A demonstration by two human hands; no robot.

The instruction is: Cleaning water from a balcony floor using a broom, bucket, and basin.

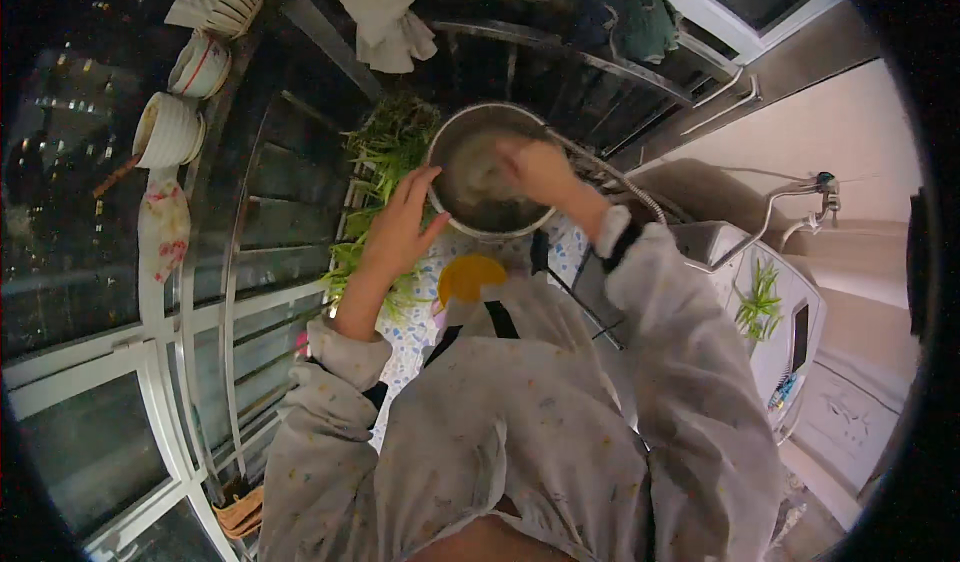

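Note:
A round pot-like vessel [487, 221] with a pale rim stands before me, with murky, swirling liquid inside. My left hand [401, 224] rests at its left rim, fingers spread and nothing held in them. My right hand [536, 168] reaches over the right side of the vessel; its fingers are blurred, and whether they hold something cannot be seen. A ribbed metal hose [637, 191] runs from near the vessel's upper right rim towards the right. Below the vessel lies a round yellow object [469, 277], partly covered by my clothing.
Green potted plants [397, 142] crowd the vessel's left side. A white washing machine [750, 292] with a small plant on top stands at right, below a wall tap [829, 187]. Metal railings and a white window frame [75, 367] line the left. Cloths [382, 7] hang above.

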